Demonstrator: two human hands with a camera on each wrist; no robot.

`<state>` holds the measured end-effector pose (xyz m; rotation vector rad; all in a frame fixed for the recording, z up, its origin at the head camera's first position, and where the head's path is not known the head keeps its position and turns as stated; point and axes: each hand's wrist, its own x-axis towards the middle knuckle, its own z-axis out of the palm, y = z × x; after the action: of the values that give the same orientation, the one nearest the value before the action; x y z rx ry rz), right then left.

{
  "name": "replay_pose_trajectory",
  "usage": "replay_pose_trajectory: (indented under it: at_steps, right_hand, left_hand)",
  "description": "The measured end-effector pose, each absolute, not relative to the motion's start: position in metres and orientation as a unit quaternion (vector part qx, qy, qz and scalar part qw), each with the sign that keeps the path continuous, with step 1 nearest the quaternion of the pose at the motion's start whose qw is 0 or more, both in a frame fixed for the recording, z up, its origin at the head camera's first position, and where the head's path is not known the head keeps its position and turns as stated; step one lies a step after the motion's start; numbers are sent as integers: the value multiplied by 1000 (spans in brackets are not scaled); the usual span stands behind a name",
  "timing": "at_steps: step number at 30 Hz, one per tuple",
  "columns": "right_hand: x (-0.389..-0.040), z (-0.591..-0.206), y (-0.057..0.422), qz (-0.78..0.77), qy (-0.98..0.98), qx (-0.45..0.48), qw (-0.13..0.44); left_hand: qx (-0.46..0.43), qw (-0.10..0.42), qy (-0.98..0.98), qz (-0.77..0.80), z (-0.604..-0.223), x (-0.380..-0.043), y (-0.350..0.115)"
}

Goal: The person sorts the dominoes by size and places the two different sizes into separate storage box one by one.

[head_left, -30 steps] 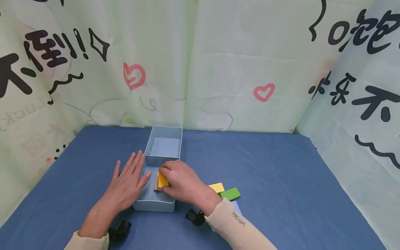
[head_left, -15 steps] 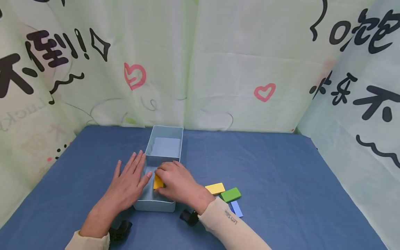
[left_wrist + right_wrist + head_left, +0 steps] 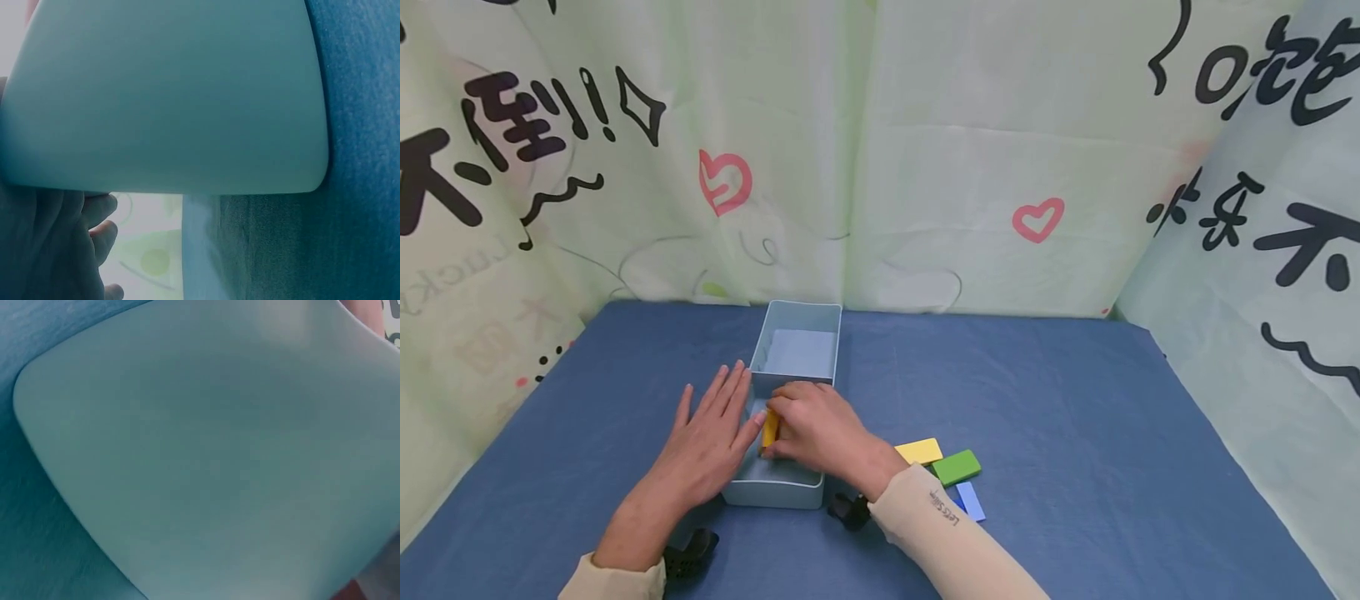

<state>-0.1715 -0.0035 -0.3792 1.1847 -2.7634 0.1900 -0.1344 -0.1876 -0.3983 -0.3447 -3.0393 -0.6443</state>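
Observation:
In the head view, a light blue box (image 3: pixel 775 495) stands on the table, with a near section and a far section. My right hand (image 3: pixel 827 429) reaches into the near section and pinches an orange-yellow block (image 3: pixel 770 430) between thumb and fingers, close to the left wall. The block is partly hidden by that hand. With fingers straight, my left hand (image 3: pixel 703 446) lies along the box's left rim, its thumb near the block. The box wall (image 3: pixel 175 106) fills much of the left wrist view, beside the left hand (image 3: pixel 56 244). Another outer wall (image 3: pixel 206 437) covers the right wrist view.
Right of the box lie a pale yellow block (image 3: pixel 921 451), a green block (image 3: pixel 957 467) and a light blue block (image 3: pixel 971 502), with a darker blue piece partly hidden by the sleeve. A printed curtain (image 3: pixel 925 167) hangs behind the blue-covered table (image 3: pixel 1060 433).
My right hand has moved left inside the box with the orange-yellow block. A wooden-coloured piece seen beside it earlier is now hidden. My left hand has stayed in place.

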Motion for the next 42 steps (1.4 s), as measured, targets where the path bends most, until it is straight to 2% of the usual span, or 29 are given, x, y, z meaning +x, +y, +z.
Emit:
replay_pose_trajectory:
  at_steps: [6,17,26,36,42]
  right_hand:
    - [-169,-372,10,82,-912,397,60]
    - [-169,-360,38,124,-901,404,96]
    - [-169,-354,65,170,-923,341,57]
    - [-167,-360,91,201,-930,306,48]
    - [-165,-369,105,211,-934,287,39]
  left_hand:
    - [-110,3,-973,-203,-398,-135,-185]
    - [-109,1,-973,-201,-397,-136,-184]
    - [-104,-8,-974,-201,-396,-136,-185]
    - [-128,-29,-969,-212,-393,-133,-198]
    - [-145,-13,-968,-206,-395,-133,-202]
